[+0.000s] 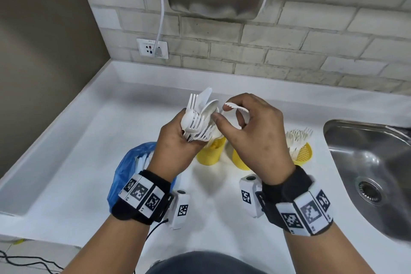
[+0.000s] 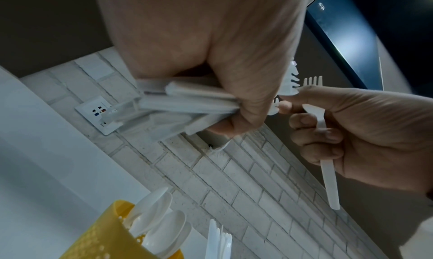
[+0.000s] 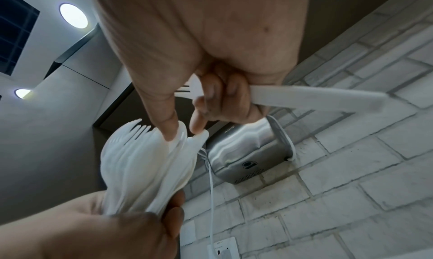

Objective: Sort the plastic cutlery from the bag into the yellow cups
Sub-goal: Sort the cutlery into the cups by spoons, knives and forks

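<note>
the head view alone shows the whole layout: the left hand [image 1: 175, 147] is clenched round a bundle of white cutlery [image 1: 199, 118], forks, spoons and a knife fanning upward from the fist, and the right hand [image 1: 253, 138] holds a single fork [image 1: 236, 109] curled under its fingers, its thumb and forefinger reaching to the bundle just beside it. below the hands stand three yellow cups: the left cup [image 1: 210, 151] under the left hand's knuckles, the middle cup [image 1: 239, 159] mostly hidden beneath the right hand, and the right cup [image 1: 302, 153] past the right hand's outer side, full of forks. the blue bag [image 1: 126, 167] lies under the left wrist, with white cutlery showing inside.

the left wrist view shows what the head view hides: the bundle's handles [image 2: 185, 100] jutting out of the fist, and spoons [image 2: 159, 224] standing in the left cup [image 2: 103, 237] below. the right wrist view shows the single fork's handle [image 3: 316, 100] sticking out sideways from the curled fingers, and the thumb tip [image 3: 169, 133] pressing on the bundle's heads.

the white counter [image 1: 77, 162] lies open beyond the left hand out to its raised rim; on the right hand's outer side the steel sink [image 1: 367, 162] cuts in close beside the right cup.
</note>
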Action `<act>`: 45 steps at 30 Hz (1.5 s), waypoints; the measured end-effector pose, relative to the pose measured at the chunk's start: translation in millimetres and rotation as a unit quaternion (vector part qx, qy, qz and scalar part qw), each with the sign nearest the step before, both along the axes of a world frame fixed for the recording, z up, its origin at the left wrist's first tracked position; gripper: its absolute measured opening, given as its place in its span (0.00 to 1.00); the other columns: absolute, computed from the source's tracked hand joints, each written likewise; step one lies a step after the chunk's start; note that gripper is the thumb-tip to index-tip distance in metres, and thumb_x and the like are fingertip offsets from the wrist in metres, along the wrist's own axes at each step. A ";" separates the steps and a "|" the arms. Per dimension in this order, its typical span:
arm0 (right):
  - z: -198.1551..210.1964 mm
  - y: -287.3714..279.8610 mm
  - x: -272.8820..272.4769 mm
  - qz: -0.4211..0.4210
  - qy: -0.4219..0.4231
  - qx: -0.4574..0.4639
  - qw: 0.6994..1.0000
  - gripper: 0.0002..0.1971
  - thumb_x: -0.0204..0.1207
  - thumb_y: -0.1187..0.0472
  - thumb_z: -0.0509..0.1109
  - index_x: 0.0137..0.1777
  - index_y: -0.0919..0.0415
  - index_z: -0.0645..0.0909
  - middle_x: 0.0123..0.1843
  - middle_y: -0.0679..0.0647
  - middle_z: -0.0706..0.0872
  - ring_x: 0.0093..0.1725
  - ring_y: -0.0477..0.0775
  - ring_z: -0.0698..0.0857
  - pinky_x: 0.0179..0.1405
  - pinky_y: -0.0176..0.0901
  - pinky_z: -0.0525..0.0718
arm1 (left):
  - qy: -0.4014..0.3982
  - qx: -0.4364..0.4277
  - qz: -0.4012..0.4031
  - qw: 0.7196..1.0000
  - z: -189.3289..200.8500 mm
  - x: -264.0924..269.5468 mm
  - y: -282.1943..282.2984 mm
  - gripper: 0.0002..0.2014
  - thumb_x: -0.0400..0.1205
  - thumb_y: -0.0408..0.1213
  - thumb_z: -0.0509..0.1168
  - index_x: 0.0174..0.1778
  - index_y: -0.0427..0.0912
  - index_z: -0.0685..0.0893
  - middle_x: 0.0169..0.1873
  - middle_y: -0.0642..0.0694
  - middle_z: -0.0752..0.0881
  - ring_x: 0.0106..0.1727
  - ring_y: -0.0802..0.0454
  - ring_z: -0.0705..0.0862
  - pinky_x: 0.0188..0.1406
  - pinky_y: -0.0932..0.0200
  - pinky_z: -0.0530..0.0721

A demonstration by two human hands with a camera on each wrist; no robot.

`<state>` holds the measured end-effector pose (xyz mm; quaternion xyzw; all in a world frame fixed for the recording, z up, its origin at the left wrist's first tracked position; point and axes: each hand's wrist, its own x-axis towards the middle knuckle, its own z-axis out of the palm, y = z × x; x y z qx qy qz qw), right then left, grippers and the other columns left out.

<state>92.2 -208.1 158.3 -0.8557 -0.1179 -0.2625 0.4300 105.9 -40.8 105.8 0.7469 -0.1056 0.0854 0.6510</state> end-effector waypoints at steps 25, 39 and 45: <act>-2.0 -9.1 13.5 0.073 0.199 0.339 0.917 0.13 0.84 0.67 0.73 0.41 0.59 0.74 0.24 0.41 0.73 0.21 0.43 0.71 0.25 0.37 0.69 | 0.022 -0.001 -0.022 1.000 -1.6 -2.8 -7.4 0.20 0.75 0.29 0.80 0.60 0.49 0.87 0.48 0.49 0.92 0.50 0.45 0.91 0.51 0.48 0.90; -12.0 16.4 12.5 0.077 0.234 0.425 0.871 0.15 0.92 0.64 0.59 0.61 0.76 0.83 0.37 0.65 0.72 0.27 0.51 0.68 0.23 0.39 0.69 | 0.004 0.017 -0.024 1.000 -1.4 -1.0 -8.9 0.20 0.74 0.27 0.78 0.59 0.49 0.86 0.45 0.54 0.91 0.44 0.57 0.88 0.46 0.61 0.86; -7.4 9.1 15.0 0.023 0.173 0.434 0.884 0.19 0.94 0.57 0.56 0.55 0.68 0.86 0.39 0.55 0.85 0.37 0.53 0.85 0.42 0.48 0.86 | 0.014 0.007 -0.012 1.000 0.5 -3.5 -6.4 0.17 0.75 0.31 0.79 0.55 0.51 0.86 0.44 0.54 0.91 0.43 0.58 0.88 0.44 0.62 0.86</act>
